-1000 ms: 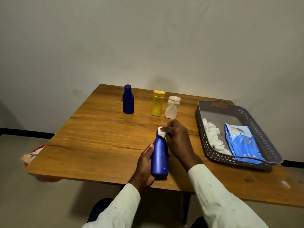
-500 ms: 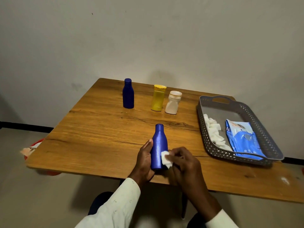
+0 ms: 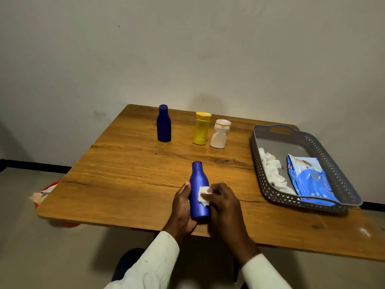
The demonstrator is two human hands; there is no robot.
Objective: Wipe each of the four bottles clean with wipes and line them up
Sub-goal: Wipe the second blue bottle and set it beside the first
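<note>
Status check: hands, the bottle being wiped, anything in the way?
Left hand grips blue bottle, upright near table front edge. Right hand presses wipe on its side. Three bottles stand at back. Nothing in the way.

wooden table (image 3: 129, 180), four bottles, grey tray (image 3: 268, 185)

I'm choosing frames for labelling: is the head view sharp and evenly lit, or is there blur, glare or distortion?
Head view: the blue bottle and wipe are fairly sharp, the right hand slightly soft; lighting is dim and uneven, darker at the corners; a faint sheen lies on the table; wide-angle stretch shows at the tray.
</note>
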